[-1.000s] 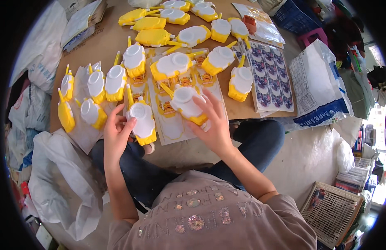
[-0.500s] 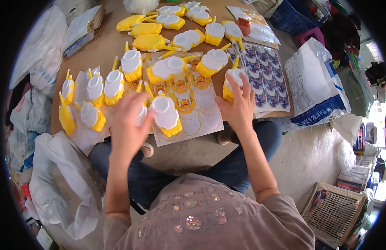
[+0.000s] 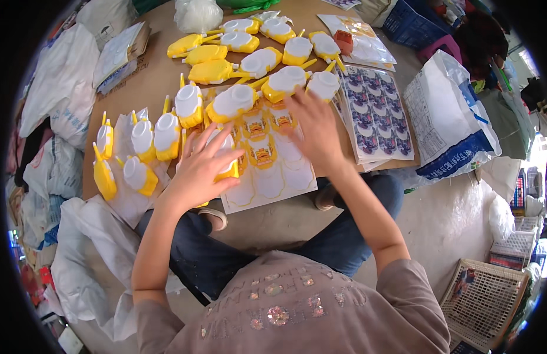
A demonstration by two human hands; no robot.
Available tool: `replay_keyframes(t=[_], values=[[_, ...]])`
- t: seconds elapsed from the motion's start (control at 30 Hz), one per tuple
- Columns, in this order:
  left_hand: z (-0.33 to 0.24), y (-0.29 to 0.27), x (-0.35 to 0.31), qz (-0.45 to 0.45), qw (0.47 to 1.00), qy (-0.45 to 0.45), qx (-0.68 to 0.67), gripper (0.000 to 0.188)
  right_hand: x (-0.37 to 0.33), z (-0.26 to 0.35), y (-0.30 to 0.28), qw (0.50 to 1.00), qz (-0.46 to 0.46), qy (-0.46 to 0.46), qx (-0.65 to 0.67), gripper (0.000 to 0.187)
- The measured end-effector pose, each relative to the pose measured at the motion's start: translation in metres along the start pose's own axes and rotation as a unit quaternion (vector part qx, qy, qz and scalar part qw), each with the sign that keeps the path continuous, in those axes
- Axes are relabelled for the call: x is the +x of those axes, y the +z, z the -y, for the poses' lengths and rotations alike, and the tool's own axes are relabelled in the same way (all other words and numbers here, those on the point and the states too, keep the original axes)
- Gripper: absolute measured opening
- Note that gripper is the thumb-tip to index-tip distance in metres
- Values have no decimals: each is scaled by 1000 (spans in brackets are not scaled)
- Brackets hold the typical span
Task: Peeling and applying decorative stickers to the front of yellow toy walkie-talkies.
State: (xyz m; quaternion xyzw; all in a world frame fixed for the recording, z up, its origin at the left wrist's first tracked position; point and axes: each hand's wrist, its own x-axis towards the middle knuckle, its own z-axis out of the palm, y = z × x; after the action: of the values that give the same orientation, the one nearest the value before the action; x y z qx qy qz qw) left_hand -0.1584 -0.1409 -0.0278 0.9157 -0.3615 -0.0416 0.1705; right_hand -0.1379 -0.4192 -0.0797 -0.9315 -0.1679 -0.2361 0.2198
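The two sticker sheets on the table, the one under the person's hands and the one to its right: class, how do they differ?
The near sticker sheet is mostly peeled, white blanks below and a few orange stickers on top; the right sticker sheet is full of blue-purple stickers. The left hand and right hand rest over the near sheet; the right sheet lies untouched. Both lie flat on the brown table.

The person wears a dusty-pink short-sleeved top [image 3: 297, 312] with a patch of sequins across the chest, some silver, some rose. The sleeves end above the elbows, leaving both forearms bare. Dark blue jeans [image 3: 226, 259] cover the legs. A light slipper [image 3: 213, 219] shows on one foot. The left hand [image 3: 199, 171] and right hand [image 3: 314, 127] are bare, without rings or watch.
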Motion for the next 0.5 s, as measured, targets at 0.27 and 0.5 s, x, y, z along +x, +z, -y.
replay_keyframes(t=[0.27, 0.5], values=[[11, 3, 11, 31, 998, 5, 48, 63, -70, 29, -35, 963, 258, 7, -78, 67], [-18, 24, 55, -49, 991, 52, -112, 52, -48, -7, -25, 982, 69, 73, 158, 46]])
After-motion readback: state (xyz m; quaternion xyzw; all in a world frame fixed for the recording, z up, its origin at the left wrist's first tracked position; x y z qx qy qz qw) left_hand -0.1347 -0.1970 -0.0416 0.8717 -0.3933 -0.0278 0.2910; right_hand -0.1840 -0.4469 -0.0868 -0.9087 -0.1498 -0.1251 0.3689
